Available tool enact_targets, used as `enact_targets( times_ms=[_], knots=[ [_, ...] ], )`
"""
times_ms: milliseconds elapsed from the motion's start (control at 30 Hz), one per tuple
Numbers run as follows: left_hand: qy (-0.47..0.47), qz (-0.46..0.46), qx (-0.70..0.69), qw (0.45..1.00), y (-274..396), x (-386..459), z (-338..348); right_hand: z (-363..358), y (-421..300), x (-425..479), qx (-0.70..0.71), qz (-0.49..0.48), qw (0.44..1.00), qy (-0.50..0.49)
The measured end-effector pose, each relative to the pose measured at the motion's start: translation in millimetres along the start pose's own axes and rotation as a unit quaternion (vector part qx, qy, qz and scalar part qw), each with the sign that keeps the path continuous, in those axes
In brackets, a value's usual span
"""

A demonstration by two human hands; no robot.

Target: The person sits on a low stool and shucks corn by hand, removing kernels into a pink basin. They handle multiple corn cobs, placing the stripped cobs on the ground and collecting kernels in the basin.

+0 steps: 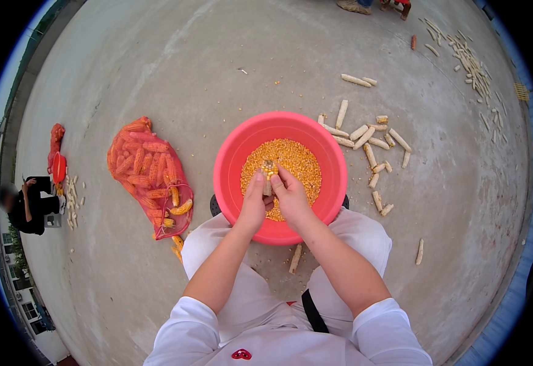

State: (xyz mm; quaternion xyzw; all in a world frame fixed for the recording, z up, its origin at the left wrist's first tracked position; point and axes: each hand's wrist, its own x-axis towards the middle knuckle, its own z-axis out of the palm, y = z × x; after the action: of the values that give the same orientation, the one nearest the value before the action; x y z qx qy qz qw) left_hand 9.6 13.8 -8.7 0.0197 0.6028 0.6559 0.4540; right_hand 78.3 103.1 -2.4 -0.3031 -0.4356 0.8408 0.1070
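Observation:
Between my two hands is a partly shelled corn cob (pixel 268 185), with yellow kernels left at its far end and bare pale core nearer me. My left hand (pixel 253 196) grips it from the left side. On the other side, my right hand (pixel 288 194) holds it with the thumb against the kernels. Both hands are over a red plastic basin (pixel 227 183), which sits before me between my knees. Loose yellow corn kernels (pixel 294 158) cover the basin's bottom.
To the left lies a red mesh sack (pixel 149 169) of corn ears, some spilling at its mouth. Stripped cobs (pixel 362 137) are scattered right of the basin, with a larger cob pile (pixel 475 68) farther off. A seated person (pixel 30 206) is far left; another person's shoe (pixel 354 6) shows at the top.

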Motion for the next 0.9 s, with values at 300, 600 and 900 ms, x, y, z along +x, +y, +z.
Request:
enact_targets(
  times_ms=[300, 600, 900],
  knots=[
    [0.033, -0.042, -0.008, 0.999, 13, 2, 11, 6, -5, -3, 0.023, -0.007, 1.000, -0.013],
    [-0.007, -0.029, -0.038, 0.999, 1, 9, -2, 4, -2, -3, -0.007, 0.018, 1.000, -0.011],
    [-0.002, 0.010, 0.051, 0.999, 12, -5, 13, -2, -7, -3, 0.000, 0.024, 0.999, -0.027]
  ],
)
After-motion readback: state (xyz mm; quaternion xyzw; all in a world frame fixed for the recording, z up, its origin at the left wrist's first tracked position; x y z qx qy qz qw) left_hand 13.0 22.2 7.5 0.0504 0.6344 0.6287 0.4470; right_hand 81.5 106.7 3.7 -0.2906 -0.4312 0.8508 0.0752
